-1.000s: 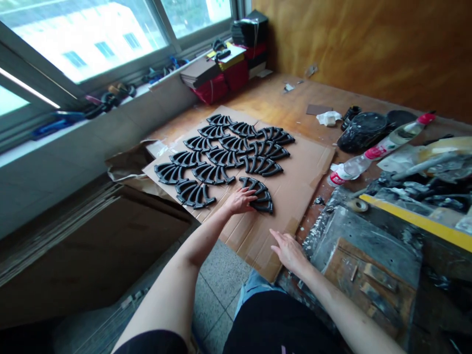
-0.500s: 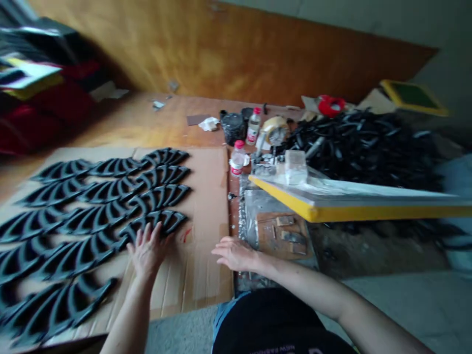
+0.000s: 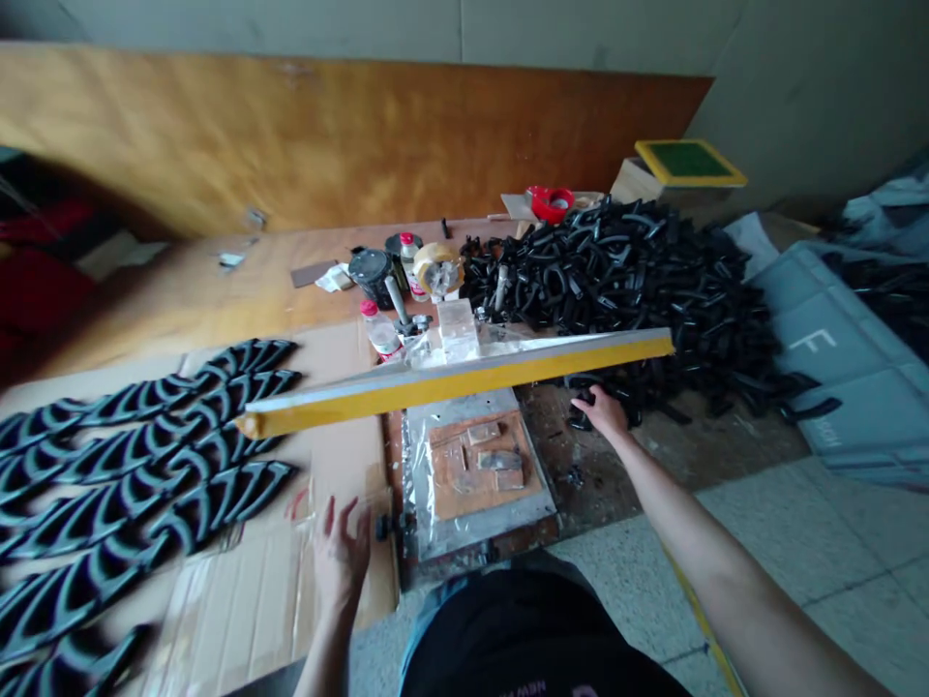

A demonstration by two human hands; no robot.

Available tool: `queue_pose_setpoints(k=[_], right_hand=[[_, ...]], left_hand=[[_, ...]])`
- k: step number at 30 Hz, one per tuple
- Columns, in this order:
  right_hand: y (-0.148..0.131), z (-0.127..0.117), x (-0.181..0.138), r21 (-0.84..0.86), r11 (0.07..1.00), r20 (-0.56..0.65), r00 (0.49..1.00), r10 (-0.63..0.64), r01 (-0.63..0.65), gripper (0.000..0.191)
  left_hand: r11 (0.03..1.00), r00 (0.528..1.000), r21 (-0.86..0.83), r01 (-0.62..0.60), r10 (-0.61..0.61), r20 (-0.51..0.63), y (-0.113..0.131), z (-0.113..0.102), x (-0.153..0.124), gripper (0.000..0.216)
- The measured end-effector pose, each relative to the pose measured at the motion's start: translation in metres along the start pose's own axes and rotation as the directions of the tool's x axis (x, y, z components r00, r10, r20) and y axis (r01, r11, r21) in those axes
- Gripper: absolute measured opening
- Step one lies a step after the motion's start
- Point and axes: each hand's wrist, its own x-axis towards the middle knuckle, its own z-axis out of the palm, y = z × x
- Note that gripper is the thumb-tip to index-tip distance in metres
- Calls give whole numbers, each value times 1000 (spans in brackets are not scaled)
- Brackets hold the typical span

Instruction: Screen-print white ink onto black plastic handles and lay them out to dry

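Note:
My right hand (image 3: 607, 414) reaches the near edge of a large heap of loose black curved pieces (image 3: 616, 261). Its fingers are closed around one black curved plastic piece (image 3: 579, 422). Over the cardboard sheet (image 3: 232, 600) my left hand (image 3: 343, 554) is open, fingers apart, holding nothing. To its left, black curved pieces (image 3: 239, 492) lie nested in several rows. Between the hands, a wooden jig plate (image 3: 442, 489) with small blocks rests on a plastic-covered base. A yellow-edged frame (image 3: 435, 385) is raised above the base.
Bottles with red caps (image 3: 382, 334), a dark tub (image 3: 370, 276) and a tape roll (image 3: 439, 269) stand behind the frame. A red tape dispenser (image 3: 550, 203) sits by the heap. At right is a grey crate (image 3: 856, 358). A wooden board (image 3: 348, 145) closes off the back.
My view has turned right. My right hand has gone from beside the jig to the heap and closed on a piece. My left hand has come away from the rows of pieces.

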Motion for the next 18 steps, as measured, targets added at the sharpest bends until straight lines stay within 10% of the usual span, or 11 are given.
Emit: queue_pose_setpoints(k=[8, 13, 16, 18], right_hand=[[-6, 4, -25, 480, 825, -14, 942, -334, 299, 14], [-83, 26, -83, 591, 414, -168, 608, -776, 692, 25], [-115, 38, -108, 350, 329, -112, 388, -915, 877, 32], [-121, 41, -119, 166, 331, -51, 344, -938, 929, 29]], left_hand=[[987, 994, -145, 67, -77, -71, 75, -29, 22, 26], [770, 967, -634, -71, -101, -232, 166, -70, 71, 36], [625, 933, -743, -239, -65, -355, 220, -96, 99, 42], [578, 934, -767, -278, -23, -355, 240, -108, 108, 47]])
